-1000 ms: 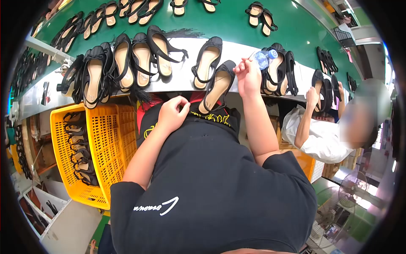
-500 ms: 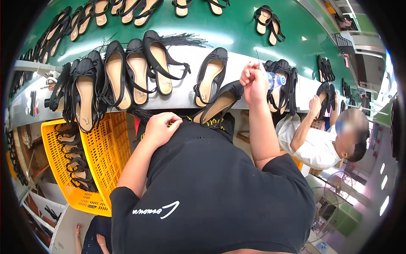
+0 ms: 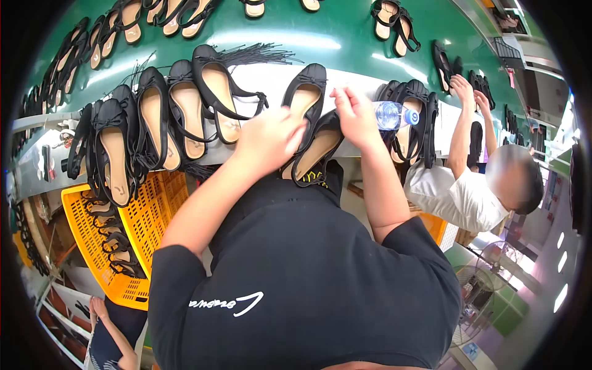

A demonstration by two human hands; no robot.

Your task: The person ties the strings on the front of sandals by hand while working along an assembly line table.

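A black slingback flat with a small bow lies toe-away at the table's near edge. My left hand is at its left side, fingers curled and blurred; whether it grips the shoe I cannot tell. Just right of the shoe, my right hand is raised, thumb and fingertips pinched together. What the pinch holds, if anything, is too small to make out. Between my hands a second black flat leans over the table edge against my front. A bundle of thin black cords lies behind the shoes.
More black flats stand in a row on the left. A water bottle lies beside my right hand near other shoes. A yellow crate holding shoes is at lower left. One co-worker reaches across the table on the right.
My left hand has moved up and right from my waist to the shoe. My right hand has moved left and slightly down toward it. The co-worker's hands have reached farther over the table.
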